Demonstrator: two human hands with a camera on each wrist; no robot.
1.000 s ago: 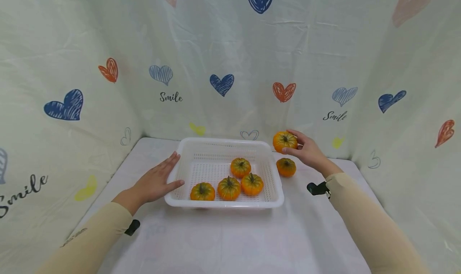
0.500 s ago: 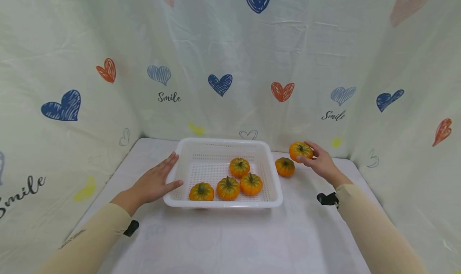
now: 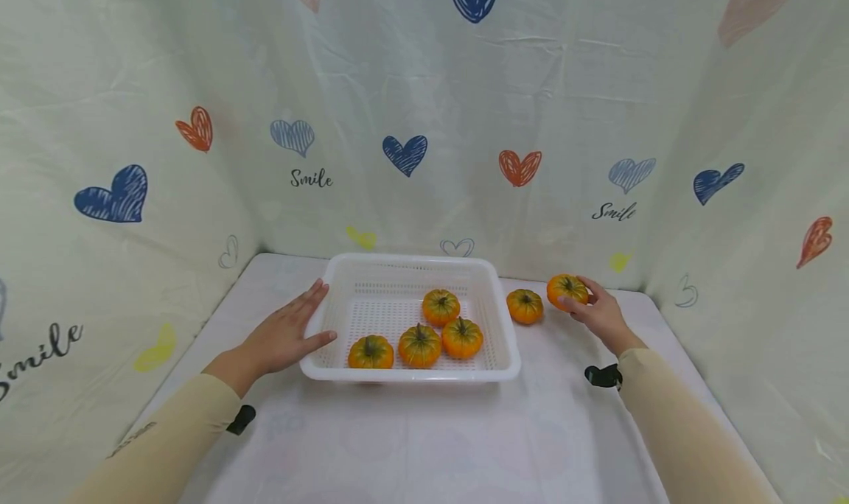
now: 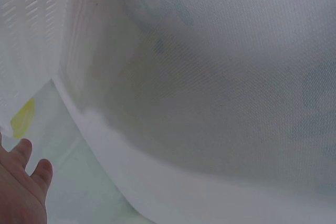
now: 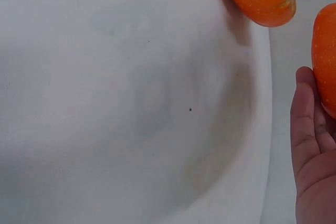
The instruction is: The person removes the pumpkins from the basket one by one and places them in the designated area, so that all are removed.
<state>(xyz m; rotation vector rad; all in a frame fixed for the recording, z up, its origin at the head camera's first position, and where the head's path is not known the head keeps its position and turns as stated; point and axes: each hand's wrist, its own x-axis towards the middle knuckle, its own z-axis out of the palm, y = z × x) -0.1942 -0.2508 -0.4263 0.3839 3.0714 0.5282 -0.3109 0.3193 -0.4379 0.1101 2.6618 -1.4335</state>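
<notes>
In the head view my left hand rests on the left rim of a white plastic basket, its fingers straight and the thumb over the edge. Several small orange-and-green pumpkins sit inside the basket. My right hand grips another small pumpkin between thumb and fingers, to the right of the basket. A further pumpkin lies on the table between the basket and the held one. In the right wrist view the held pumpkin is partly cut off beside my fingers.
A white cloth covers the table. Behind it and at both sides hangs a pale curtain printed with hearts and "Smile". The basket's slotted wall shows in the left wrist view.
My right hand has carried the held pumpkin from near the basket's back right corner rightward and down, past the pumpkin on the table. The left hand has kept its place on the basket.
</notes>
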